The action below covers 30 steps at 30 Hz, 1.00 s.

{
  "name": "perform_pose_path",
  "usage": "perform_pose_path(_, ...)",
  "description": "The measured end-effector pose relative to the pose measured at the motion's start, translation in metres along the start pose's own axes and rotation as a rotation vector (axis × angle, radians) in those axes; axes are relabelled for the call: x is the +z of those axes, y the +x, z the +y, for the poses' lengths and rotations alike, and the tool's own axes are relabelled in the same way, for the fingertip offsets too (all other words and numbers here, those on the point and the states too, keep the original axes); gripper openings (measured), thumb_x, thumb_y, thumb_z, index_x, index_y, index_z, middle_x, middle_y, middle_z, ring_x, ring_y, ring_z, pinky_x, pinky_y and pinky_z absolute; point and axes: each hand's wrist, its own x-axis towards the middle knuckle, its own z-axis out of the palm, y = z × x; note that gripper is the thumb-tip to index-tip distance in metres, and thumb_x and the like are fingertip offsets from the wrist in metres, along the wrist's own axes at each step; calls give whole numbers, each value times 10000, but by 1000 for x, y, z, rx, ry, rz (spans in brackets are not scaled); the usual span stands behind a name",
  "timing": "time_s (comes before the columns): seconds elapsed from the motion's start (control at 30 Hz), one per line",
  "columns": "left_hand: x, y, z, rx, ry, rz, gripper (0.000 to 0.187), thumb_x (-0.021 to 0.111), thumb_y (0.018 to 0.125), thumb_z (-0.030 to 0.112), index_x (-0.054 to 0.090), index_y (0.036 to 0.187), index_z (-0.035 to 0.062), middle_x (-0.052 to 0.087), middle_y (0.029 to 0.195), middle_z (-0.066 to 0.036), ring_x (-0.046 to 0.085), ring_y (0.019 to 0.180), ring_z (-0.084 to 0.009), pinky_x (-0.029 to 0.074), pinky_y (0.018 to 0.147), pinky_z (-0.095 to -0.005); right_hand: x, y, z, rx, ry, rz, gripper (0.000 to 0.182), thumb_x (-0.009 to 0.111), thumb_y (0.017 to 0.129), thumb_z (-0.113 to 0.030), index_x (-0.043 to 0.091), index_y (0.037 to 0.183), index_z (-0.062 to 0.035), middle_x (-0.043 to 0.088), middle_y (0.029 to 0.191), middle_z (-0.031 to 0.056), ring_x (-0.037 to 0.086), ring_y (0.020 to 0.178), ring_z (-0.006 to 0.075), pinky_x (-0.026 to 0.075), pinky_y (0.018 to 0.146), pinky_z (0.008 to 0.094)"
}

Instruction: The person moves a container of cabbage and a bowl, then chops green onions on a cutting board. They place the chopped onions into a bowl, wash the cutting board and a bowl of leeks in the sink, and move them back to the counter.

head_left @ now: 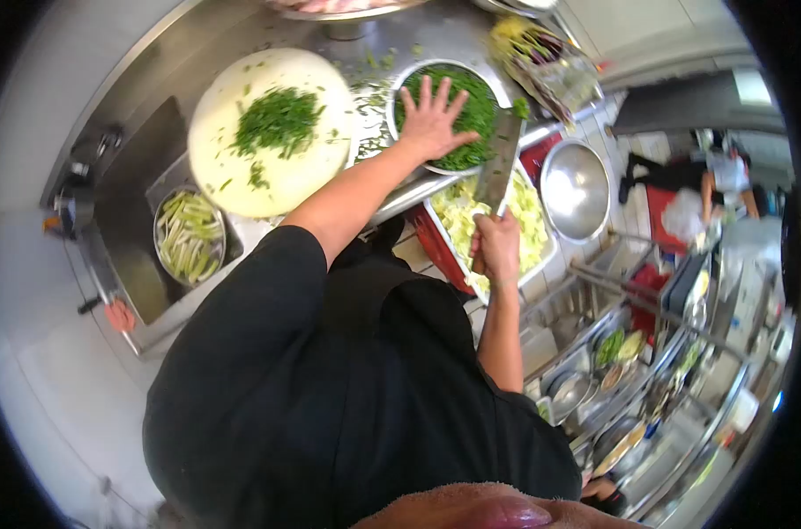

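- Black sleeve (242, 339) of the left arm nearest, towards 8 o'clock; keep the cloth clear of the food.
- Just off centre, at 3 o'clock: right hand (495, 247), fist closed round the handle of a cleaver (503, 154). Hold the wrist firm and the blade quiet, especially with bare fingers so near the steel.
- Under and beside that grip, towards 2 to 3 o'clock: pale cut leaves (528, 220) in a white tub (546, 251). Best to keep stray green bits out of them.
- At 12 to 1 o'clock: left hand (435, 119), grasping nothing, fingers spread over chopped greens (473, 157) in a round bowl (501, 90). Press lightly and evenly with the palm — too hard, and likely to bruise or spill over the rim. Keep the thumb inward, away from the cleaver; whether blade and bowl touch, cannot tell.
- At 10 to 11 o'clock: more greens in a heap (279, 121) on a round, pale board (219, 163). Gather loose shreds towards the middle.
- At 9 o'clock: light-green strips (189, 236) in a pan, well apart from the blade.
- At 2 o'clock, beyond the tub: steel bowl (575, 189).
- Farthest, towards 2 to 3 o'clock: another person (729, 175), well apart.
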Motion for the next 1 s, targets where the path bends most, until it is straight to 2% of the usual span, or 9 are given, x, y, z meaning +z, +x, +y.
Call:
perform_pose_path(0.1, -33, -19, -16, 47, -90, 64, 1036, 313, 845, 910, 275, 1627, 232, 83, 1702, -200, 25, 1533, -528, 42, 1137, -803, 10, -4, -25, -92, -132, -57, 149, 604, 895, -30, 588, 1034, 21, 541, 574, 29, 500, 409, 125, 416, 376, 293)
perform_pose_path(0.3, -128, -97, -161, -262, -186, 140, 722, 589, 952, 585, 537, 1465, 79, 448, 1555, -214, 350, 1478, -407, 226, 1237, -544, 72, 26, -35, -209, -331, -376, 228, 639, 903, -79, 636, 1113, 9, 540, 588, 10, 509, 436, 91, 388, 400, 273)
perform_pose_path(0.33, -144, -120, -189, -333, -131, 288, 668, 590, 947, 583, 642, 1324, 34, 633, 1355, -203, 508, 1334, -385, 337, 1160, -538, 85, 48, -24, -422, -585, -355, 301, 626, 879, -157, 661, 1147, -27, 681, 737, 177, 674, 661, 366, 532, 650, 470)
perform_pose_path(0.37, -138, -137, -234, -427, -292, 371, 716, 538, 969, 611, 594, 1389, 33, 524, 1485, -220, 396, 1443, -402, 274, 1204, -564, 104, 54, -37, -479, -701, -357, 323, 616, 869, -171, 666, 1159, -38, 692, 817, 224, 669, 764, 434, 527, 734, 505)
perform_pose_path(0.43, -137, -163, -295, -651, 26, 192, 916, 377, 975, 727, 324, 1582, 43, 231, 1671, -191, 107, 1569, -378, 87, 1253, -589, 143, 81, -41, -613, -889, -330, 388, 583, 848, -159, 682, 1218, -94, 698, 957, 297, 656, 907, 507, 524, 834, 559)
perform_pose_path(0.63, -108, -167, -255, -298, -88, 21, 1109, 554, 886, 749, 257, 1559, -81, 255, 1627, -299, 163, 1537, -457, 143, 1276, -475, 223, 90, -48, -833, -1331, -357, 560, 531, 898, -153, 519, 1456, -192, 732, 973, 249, 717, 902, 431, 565, 838, 528)
perform_pose_path(0.8, -111, -234, -189, -470, -53, 38, 1365, 745, 663, 783, 175, 1587, -45, 207, 1633, -316, 149, 1537, -469, 57, 1163, -764, 218, 39, -35, -802, -1373, -506, 503, 569, 880, -161, 598, 1383, -181, 733, 937, 236, 719, 902, 413, 565, 822, 515)
perform_pose_path(0.9, -97, -262, -186, -481, 16, 181, 1410, 768, 624, 789, 169, 1591, -44, 186, 1638, -319, 143, 1527, -503, 45, 1151, -772, 197, 24, -27, -738, -979, -524, 380, 639, 856, -163, 701, 1231, -162, 726, 901, 233, 712, 876, 401, 561, 817, 497)
perform_pose_path(1.0, -99, -251, -198, -497, -7, 195, 1440, 793, 599, 776, 157, 1593, -49, 175, 1631, -345, 161, 1513, -528, 80, 1179, -723, 155, 27, -20, -33, -398, -670, 173, 668, 919, -135, 636, 1062, -42, 593, 664, 57, 562, 498, 173, 488, 477, 346)
